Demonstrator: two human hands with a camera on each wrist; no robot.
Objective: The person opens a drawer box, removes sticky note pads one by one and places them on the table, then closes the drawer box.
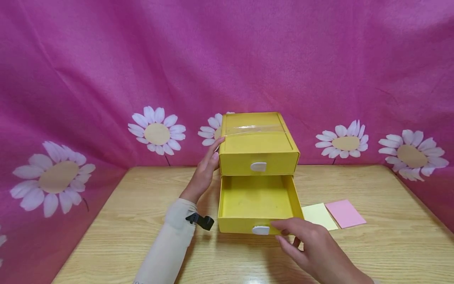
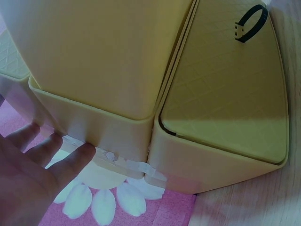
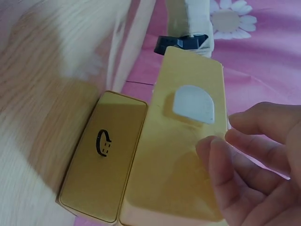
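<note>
A yellow drawer box (image 1: 259, 163) stands on the table. Its upper drawer with a white tab handle (image 1: 258, 167) is closed, while the drawer (image 1: 257, 197) beneath it is pulled out and looks empty inside. My left hand (image 1: 203, 171) rests on the box's left side, its fingers fairly straight against the wall in the left wrist view. By the right end of the pulled-out drawer's front is my right hand (image 1: 312, 242), fingers loosely bent beside the white tab handle (image 1: 261, 230). No firm hold on tab or rim shows.
A pale yellow paper pad (image 1: 320, 216) and a pink paper pad (image 1: 345, 213) lie right of the box. Another closed yellow front with a black loop (image 3: 102, 142) sits under the pulled-out drawer. A magenta daisy cloth (image 1: 248, 59) hangs behind the wooden table (image 1: 142, 221).
</note>
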